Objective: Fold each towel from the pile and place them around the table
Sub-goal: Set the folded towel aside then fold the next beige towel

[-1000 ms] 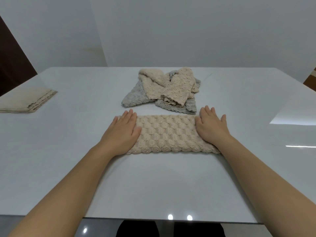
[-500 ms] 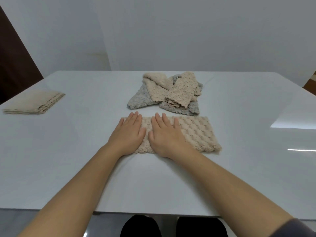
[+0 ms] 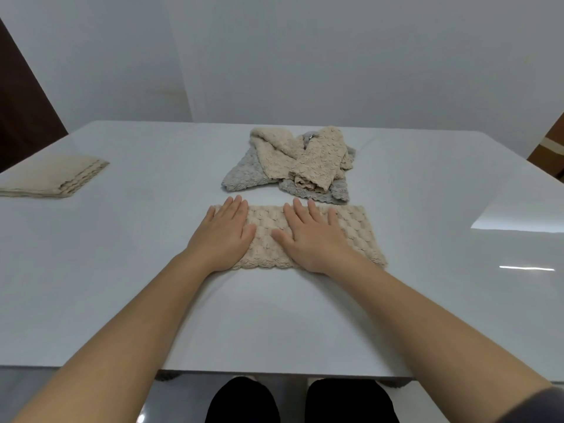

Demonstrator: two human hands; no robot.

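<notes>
**Left hand (image 3: 224,236), right hand (image 3: 311,236): flat, gripping nothing**

Both press palm-down, fingers straight, on the beige towel (image 3: 355,236) beneath them. Left pins its end; right likely smooths creases. The pile (image 3: 293,163) sits just beyond the fingertips. Half a second ago the thumbs nearly touched; the right has since slid rightward.

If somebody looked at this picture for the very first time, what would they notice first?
Probably the two bare hands in the middle: the left hand and the right hand lie flat on a bumpy beige towel folded into a long strip. Just behind it sits a messy pile of beige and grey towels. Far off to the left on the white table lies one neatly folded towel.
</notes>
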